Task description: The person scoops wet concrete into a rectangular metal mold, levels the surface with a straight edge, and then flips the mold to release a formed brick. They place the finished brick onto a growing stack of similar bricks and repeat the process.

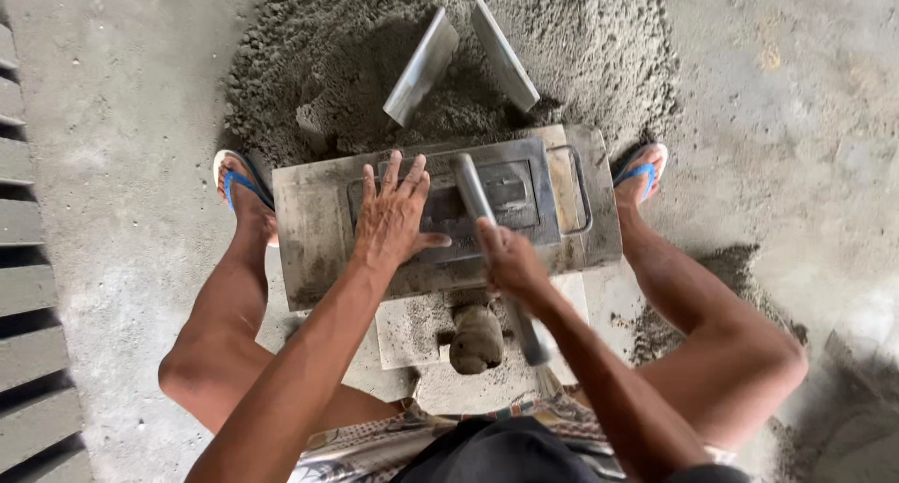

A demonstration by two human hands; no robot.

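Head view looks straight down on a person crouched over a grey metal mould box [440, 222] that sits on the concrete floor [122, 164] between two feet in blue flip-flops [242, 181]. The left hand [393, 219] lies flat and spread on the mould's lid, fingers wide, holding nothing, only pressing. The right hand [510, 263] has its grip closed around a metal bar [487, 235], a smooth grey rod slanting from the lid down toward the person's lap.

Behind the mould rises a heap of damp sand-cement mix [375, 61], coarse and crumbly, with two flat steel blades [464, 57] stuck in it, leaning apart like a V. Nearer the body sits a pale slab [412, 338] dusted with mix, and on it a rounded lump of mix [476, 338].

As a judgement: the spread left fingers rest just beside the bar, so a slip of the rod could pinch or strike them. The lid looks smooth and dusty, which would let the palm slide. The bare toes stand near the mould's hard corners, and the loose grit on the floor could shift the box under pressure.
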